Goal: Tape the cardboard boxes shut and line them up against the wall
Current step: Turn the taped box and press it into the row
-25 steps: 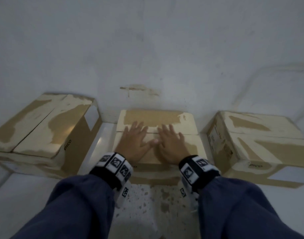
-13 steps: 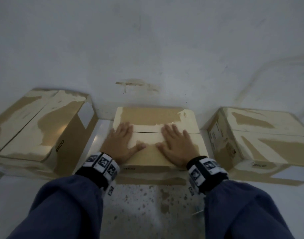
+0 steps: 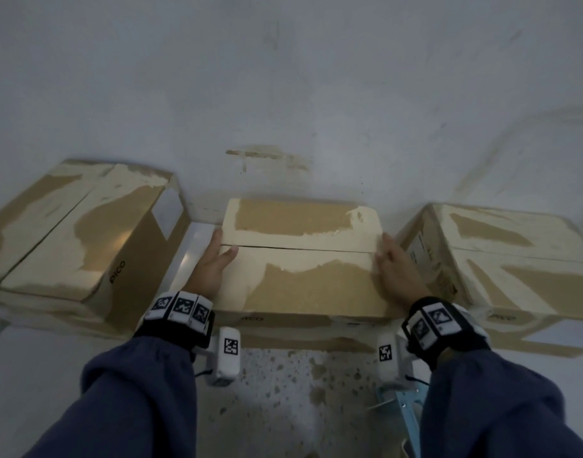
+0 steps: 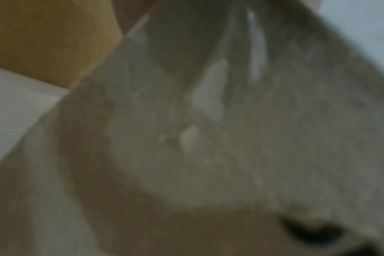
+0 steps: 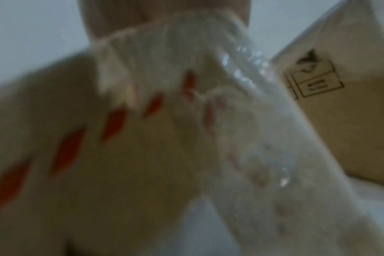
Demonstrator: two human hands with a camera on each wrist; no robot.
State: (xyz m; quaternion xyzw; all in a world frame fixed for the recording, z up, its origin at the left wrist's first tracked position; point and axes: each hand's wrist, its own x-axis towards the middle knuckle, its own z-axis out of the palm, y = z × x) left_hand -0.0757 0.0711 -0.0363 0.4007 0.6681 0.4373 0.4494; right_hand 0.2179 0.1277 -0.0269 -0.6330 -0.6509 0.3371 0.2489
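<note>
Three tan cardboard boxes with pale torn patches stand in a row along the wall (image 3: 283, 77). My left hand (image 3: 214, 262) lies at the left edge of the middle box (image 3: 300, 279), thumb on top, the other fingers over the side. At the right edge my right hand (image 3: 391, 266) rests the same way, fingers fairly straight. The top flaps meet at a thin dark seam (image 3: 300, 248). Both wrist views are blurred. The left wrist view shows the box's side (image 4: 208, 155). The right wrist view shows glossy tape (image 5: 252, 104) and red marks on cardboard.
The left box (image 3: 78, 236) sits angled with a gap to the middle one. The right box (image 3: 514, 259) stands close beside my right hand; its printed label (image 5: 314, 81) shows. A light blue object (image 3: 402, 411) lies on the speckled floor (image 3: 283, 391) near my right sleeve.
Both hands have slid apart from the middle of the box top out to its left and right edges. The box now appears closer to the wall.
</note>
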